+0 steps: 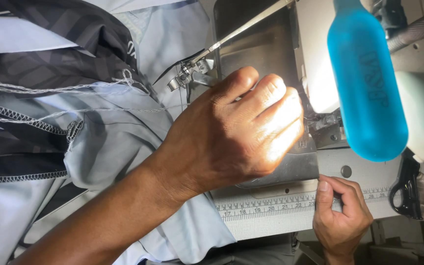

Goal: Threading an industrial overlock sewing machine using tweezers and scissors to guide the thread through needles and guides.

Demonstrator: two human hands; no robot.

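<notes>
The left hand (231, 132) lies knuckles-up with its fingers curled down over the pale blue fabric (123, 127) at the sewing machine's presser foot (187, 76), pressing the cloth flat against the metal bed; it seems to pin the fabric rather than grip it, though the fingertips are hidden, so I cannot tell whether anything is pinched beneath them. The right hand (342, 216) sits at the near edge of the tabletop (271, 223), loosely closed, its thumb and forefinger touching the printed measuring tape (271, 206) that runs along that edge — it holds nothing that I can make out. The fabric spreads from the needle area toward the left side of the tabletop, bunched in soft folds, and a dark patterned fabric (50, 49) lies on top of it, edged with white overlock stitching (20, 122) and trailing loose threads. This cloth looks light, limp and a little slippery; it should slide easily and wrinkle at once, so it is best taken flat under spread fingers close to the seam, or pinched at the stitched edge. A translucent blue bottle (366, 83) hangs very near the camera on the right, and a black tool (408, 191) hangs just beside the tape's far end. By count — two hands, two fabrics, one bottle, one tape, one presser foot.
</notes>
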